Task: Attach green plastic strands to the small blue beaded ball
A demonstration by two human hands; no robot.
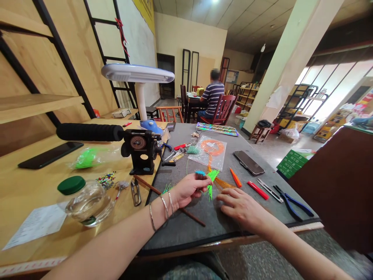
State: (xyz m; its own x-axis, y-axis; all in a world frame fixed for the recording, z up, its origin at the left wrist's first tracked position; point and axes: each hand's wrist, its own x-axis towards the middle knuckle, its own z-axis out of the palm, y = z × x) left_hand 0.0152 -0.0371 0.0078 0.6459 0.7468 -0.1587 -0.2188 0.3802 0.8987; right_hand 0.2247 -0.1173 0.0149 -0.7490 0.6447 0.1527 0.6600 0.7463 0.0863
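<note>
My left hand point(194, 188), with bangles at the wrist, is closed in a pinch over the grey mat point(180, 243). A tuft of bright green strands point(213, 177) shows right beyond its fingertips, and blue strands point(200, 172) show just above its fingers. What exactly the fingertips grip is too small to make out. My right hand point(243, 206) lies palm down on the mat, fingers loosely stretched and apart from the left. Orange strands point(225, 184) run close by its fingertips. Under my left wrist passes a thin brown stick point(194, 217).
Left of my hands stand a hand-cranked winder point(142, 151), a lamp point(141, 99) and a jar with a green lid point(87, 206). Rightward lie an orange marker point(235, 177), a red pen point(258, 190), tweezers point(269, 189), pliers point(293, 202) and a phone point(249, 162). A person point(214, 97) sits farther back.
</note>
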